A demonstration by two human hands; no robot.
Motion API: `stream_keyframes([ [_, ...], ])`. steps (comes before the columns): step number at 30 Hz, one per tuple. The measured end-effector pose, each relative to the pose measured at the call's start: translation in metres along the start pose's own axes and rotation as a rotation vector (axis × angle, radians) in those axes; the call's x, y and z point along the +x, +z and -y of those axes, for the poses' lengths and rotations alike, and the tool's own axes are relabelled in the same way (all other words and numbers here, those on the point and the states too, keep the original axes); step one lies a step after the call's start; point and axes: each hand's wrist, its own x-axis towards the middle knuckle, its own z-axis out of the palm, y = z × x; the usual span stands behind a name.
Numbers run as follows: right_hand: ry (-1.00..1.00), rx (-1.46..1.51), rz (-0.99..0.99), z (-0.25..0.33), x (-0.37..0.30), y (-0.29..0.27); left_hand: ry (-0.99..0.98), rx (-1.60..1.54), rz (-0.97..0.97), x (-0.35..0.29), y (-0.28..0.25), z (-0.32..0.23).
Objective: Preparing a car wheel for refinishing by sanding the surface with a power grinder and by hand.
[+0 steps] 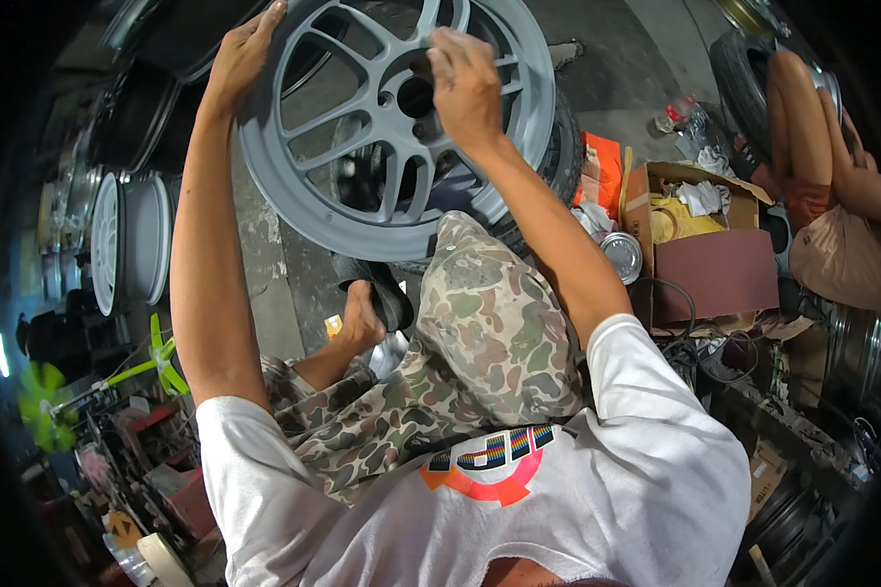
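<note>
A grey multi-spoke wheel rim (264, 166) stands tilted before me, above a black tyre (565, 147). My left hand (248, 51) grips its outer edge at the upper left, with the fingertips partly hidden behind the lip. Over the spokes near the centre hole, my right hand (468, 90) is curled with its fingers bent together against the rim's face. Motion blurs those fingers, and whatever they may hold is hidden. My camouflage-clad knee (499, 313) rises close to the rim's lower edge.
On the right stands a cardboard box (638, 201) with crumpled paper, beside a brown-red sheet (715, 277) and a round tin (621, 256). Another person's leg (801, 127) is at the far right, near a tyre (739, 83). More rims (147, 235) and a green fan (49, 406) line the left.
</note>
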Motion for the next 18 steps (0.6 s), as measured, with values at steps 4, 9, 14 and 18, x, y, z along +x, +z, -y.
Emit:
stream_keyframes([
  [4,-0.097,0.049,0.119,0.031,-0.019,0.022,-0.063,0.074,-0.03,-0.005,-0.001,0.001],
  [9,-0.285,-0.025,0.232,0.007,-0.013,0.018,0.075,0.06,-0.062,0.004,-0.001,0.012],
  [14,-0.44,-0.354,0.318,-0.036,0.001,-0.006,-0.011,0.09,-0.068,0.007,-0.026,0.022],
  [18,-0.318,-0.296,0.338,-0.046,-0.019,-0.007,-0.1,0.096,-0.081,0.01,-0.018,0.02],
])
